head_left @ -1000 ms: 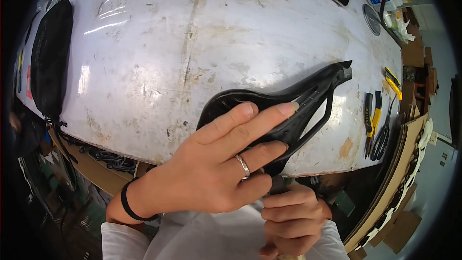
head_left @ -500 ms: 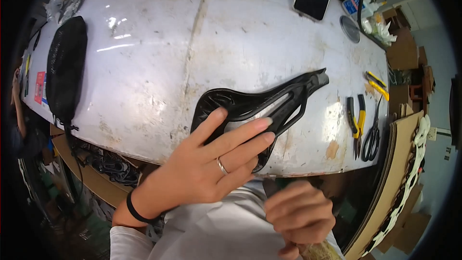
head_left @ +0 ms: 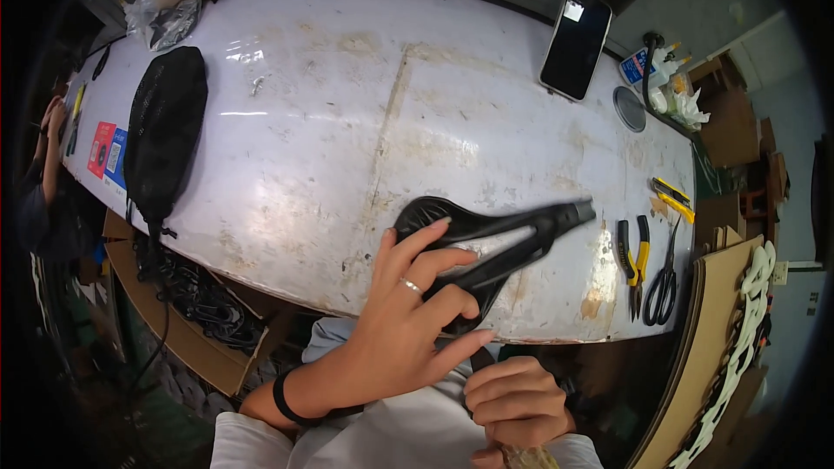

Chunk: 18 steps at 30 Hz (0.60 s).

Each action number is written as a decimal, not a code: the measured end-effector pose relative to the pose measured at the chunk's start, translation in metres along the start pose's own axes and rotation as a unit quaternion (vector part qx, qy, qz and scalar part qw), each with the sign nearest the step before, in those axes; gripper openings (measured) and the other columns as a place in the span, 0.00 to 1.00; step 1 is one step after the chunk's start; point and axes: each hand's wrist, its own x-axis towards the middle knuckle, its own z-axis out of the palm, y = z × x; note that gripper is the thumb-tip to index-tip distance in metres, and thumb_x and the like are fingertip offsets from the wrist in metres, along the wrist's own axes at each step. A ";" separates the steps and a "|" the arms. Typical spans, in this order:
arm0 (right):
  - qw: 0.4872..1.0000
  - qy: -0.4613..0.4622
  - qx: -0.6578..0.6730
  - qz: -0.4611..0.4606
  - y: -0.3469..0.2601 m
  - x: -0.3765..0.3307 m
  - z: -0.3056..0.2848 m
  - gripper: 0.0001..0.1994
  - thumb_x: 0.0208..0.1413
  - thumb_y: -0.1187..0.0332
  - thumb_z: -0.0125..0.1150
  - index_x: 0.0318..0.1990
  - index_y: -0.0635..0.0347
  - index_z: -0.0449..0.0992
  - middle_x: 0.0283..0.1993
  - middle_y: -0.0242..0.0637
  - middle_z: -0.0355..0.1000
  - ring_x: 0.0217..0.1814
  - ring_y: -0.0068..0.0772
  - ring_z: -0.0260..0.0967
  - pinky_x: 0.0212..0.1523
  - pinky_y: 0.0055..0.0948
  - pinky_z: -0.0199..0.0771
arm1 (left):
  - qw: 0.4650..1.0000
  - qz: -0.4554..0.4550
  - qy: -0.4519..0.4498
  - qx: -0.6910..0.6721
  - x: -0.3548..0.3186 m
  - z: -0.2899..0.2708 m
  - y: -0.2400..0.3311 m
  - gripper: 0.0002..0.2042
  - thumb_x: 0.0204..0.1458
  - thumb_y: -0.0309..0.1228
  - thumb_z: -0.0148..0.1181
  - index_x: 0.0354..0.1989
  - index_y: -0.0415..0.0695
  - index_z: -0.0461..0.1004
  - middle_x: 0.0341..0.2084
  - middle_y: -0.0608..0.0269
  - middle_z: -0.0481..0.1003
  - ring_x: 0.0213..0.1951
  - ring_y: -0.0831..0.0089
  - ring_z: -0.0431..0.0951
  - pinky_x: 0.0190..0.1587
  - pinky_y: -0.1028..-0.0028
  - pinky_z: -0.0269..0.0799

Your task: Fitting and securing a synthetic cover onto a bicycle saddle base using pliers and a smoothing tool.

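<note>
A black bicycle saddle lies near the table's front edge, its narrow nose pointing right and slightly blurred. My left hand, with a ring and a black wristband, is on the wide rear part, its bent fingers gripping around the saddle and its middle opening. Close to my body, off the table edge, my right hand is closed in a fist. It grips a tool with a dark end above the fist and a tan, wrapped-looking part below; its kind cannot be made out.
Right of the saddle lie pliers, black scissors and a yellow cutter. A phone, a round grey disc and bottles are farther back. A black mesh bag lies left. Another person's arm shows far left.
The view has shifted, so the table sits lower. My left fingers have bent more around the saddle, which has moved and is blurred. My right hand stays closed by the table edge.
</note>
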 end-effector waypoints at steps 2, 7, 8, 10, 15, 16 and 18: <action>0.999 -0.024 -0.021 0.022 -0.002 0.001 -0.002 0.18 0.58 0.67 0.79 0.29 0.63 0.70 0.25 0.43 0.77 0.23 0.40 0.78 0.34 0.46 0.89 | 0.999 -0.014 0.000 -0.041 0.001 0.005 -0.004 0.15 0.50 0.35 0.82 0.29 0.48 0.77 0.61 0.59 0.78 0.76 0.41 0.65 0.76 0.28 0.46; 0.998 -0.022 -0.050 0.020 -0.005 -0.001 -0.001 0.17 0.58 0.67 0.78 0.30 0.63 0.71 0.26 0.41 0.77 0.24 0.41 0.78 0.36 0.46 0.90 | 0.997 0.035 -0.051 -0.054 0.020 -0.004 -0.024 0.12 0.54 0.33 0.79 0.30 0.47 0.77 0.44 0.65 0.85 0.74 0.44 0.69 0.76 0.32 0.49; 0.998 -0.019 -0.057 0.033 -0.007 0.000 0.000 0.17 0.58 0.67 0.78 0.30 0.63 0.71 0.27 0.41 0.77 0.25 0.41 0.79 0.38 0.46 0.90 | 0.995 0.061 -0.054 -0.052 0.024 -0.006 -0.031 0.12 0.55 0.32 0.78 0.30 0.47 0.77 0.42 0.64 0.85 0.74 0.44 0.70 0.77 0.32 0.50; 0.996 -0.052 -0.067 0.011 -0.004 0.008 -0.001 0.17 0.58 0.67 0.78 0.30 0.62 0.71 0.28 0.41 0.78 0.26 0.41 0.79 0.38 0.46 0.90 | 0.993 0.091 -0.055 -0.054 0.030 -0.006 -0.040 0.12 0.56 0.30 0.77 0.30 0.46 0.76 0.40 0.63 0.86 0.74 0.44 0.71 0.77 0.33 0.50; 0.988 -0.067 -0.134 -0.036 0.004 0.017 0.015 0.19 0.58 0.66 0.78 0.28 0.61 0.69 0.29 0.40 0.77 0.27 0.41 0.79 0.38 0.45 0.91 | 0.991 0.105 -0.055 -0.060 0.030 -0.004 -0.045 0.13 0.56 0.29 0.76 0.29 0.45 0.74 0.40 0.63 0.86 0.75 0.44 0.70 0.78 0.34 0.49; 0.983 -0.081 -0.158 -0.044 0.007 0.020 0.018 0.20 0.58 0.65 0.79 0.27 0.60 0.68 0.28 0.40 0.77 0.27 0.40 0.78 0.38 0.44 0.90 | 0.991 0.106 -0.053 -0.054 0.030 -0.004 -0.046 0.13 0.56 0.29 0.76 0.29 0.46 0.74 0.40 0.63 0.86 0.75 0.45 0.70 0.78 0.35 0.49; 0.972 -0.099 -0.199 -0.072 0.016 0.027 0.022 0.22 0.56 0.65 0.80 0.25 0.60 0.66 0.27 0.38 0.74 0.27 0.39 0.77 0.38 0.42 0.89 | 0.992 0.107 -0.052 -0.050 0.030 -0.005 -0.046 0.13 0.56 0.29 0.76 0.29 0.46 0.73 0.40 0.63 0.86 0.75 0.45 0.70 0.79 0.35 0.49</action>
